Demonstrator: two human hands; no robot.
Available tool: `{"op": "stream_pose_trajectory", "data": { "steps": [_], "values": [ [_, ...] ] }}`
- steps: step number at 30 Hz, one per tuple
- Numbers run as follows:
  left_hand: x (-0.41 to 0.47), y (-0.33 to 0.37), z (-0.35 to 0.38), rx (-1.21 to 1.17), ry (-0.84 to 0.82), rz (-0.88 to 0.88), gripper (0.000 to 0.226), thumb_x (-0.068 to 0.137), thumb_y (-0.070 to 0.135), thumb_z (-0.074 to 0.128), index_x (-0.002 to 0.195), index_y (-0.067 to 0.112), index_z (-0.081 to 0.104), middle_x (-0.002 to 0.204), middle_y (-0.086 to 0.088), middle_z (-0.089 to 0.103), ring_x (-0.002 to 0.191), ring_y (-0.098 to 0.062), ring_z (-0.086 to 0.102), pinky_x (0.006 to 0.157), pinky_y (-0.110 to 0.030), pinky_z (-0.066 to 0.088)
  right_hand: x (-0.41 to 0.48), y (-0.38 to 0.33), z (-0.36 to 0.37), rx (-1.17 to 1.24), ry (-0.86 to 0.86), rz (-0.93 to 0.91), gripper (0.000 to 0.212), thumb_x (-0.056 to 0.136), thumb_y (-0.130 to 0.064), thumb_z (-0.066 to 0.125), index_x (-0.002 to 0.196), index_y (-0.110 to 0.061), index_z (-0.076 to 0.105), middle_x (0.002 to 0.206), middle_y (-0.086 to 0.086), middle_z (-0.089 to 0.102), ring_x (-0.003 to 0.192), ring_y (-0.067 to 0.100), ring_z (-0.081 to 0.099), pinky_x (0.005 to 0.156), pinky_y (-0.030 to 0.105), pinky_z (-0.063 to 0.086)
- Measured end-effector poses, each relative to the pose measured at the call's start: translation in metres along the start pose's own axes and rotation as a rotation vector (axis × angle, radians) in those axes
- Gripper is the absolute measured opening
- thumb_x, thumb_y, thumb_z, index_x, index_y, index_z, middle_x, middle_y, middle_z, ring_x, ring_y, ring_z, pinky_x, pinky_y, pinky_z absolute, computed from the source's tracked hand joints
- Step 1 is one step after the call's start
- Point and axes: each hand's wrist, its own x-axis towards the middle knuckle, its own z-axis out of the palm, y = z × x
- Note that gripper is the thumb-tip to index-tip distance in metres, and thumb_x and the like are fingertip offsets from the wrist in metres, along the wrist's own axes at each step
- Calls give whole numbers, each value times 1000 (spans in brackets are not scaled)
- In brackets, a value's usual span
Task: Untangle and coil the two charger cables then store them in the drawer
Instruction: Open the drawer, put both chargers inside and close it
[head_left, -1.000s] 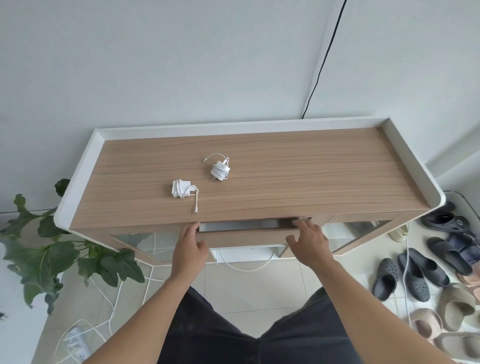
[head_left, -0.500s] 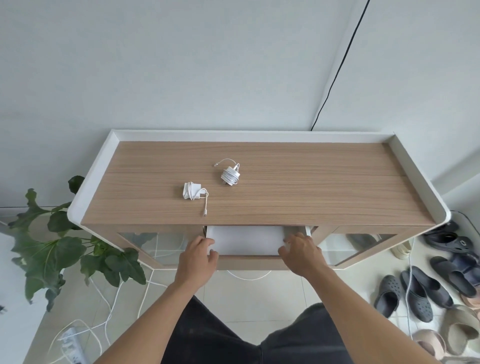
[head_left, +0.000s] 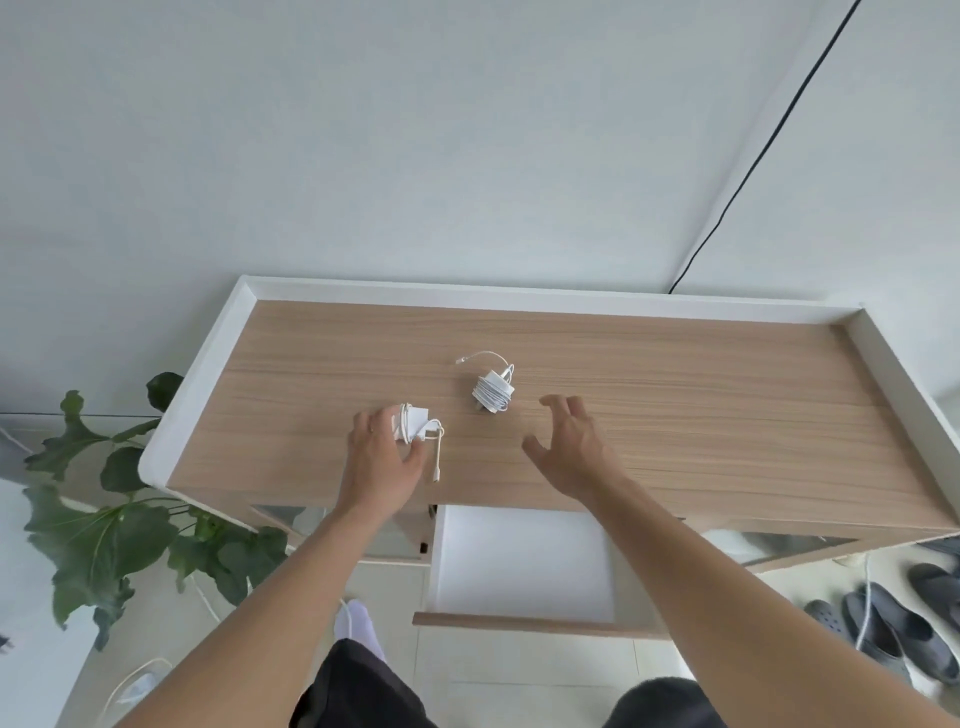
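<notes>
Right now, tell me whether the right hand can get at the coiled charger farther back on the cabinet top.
Probably yes. The right hand hovers open just right of the far coiled charger, with only bare cabinet top between them; the left hand is at the other charger.

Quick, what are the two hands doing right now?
Left hand: grip closing around the nearer coiled charger on the cabinet top; not lifted.
Right hand: open, fingers spread, empty, beside the farther coiled charger.

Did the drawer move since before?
Yes. The white-lined wooden drawer slid out toward the person, away from the wooden cabinet top; earlier it was barely open under that front edge.
</notes>
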Motion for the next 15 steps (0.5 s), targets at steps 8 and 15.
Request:
{"op": "stream_pose_trajectory", "data": {
  "steps": [8,15],
  "values": [
    [50,-5,26,-7,-85,-16,87,93,38,84,164,11,41,147,-14,52,145,-32,42,123,-42,34,74,-29,20,1,-45,-76,102,92,-41,83,170,-29,18,171,11,17,148,45,45,108,55,55],
    [56,-14,33,-51,-86,-30,59,92,21,84,147,21,64,131,-3,51,128,-25,54,111,-28,39,111,-37,37,-139,-101,-125,98,90,-43,88,166,-35,27,161,7,36,135,36,55,101,50,60]
  ]
}}
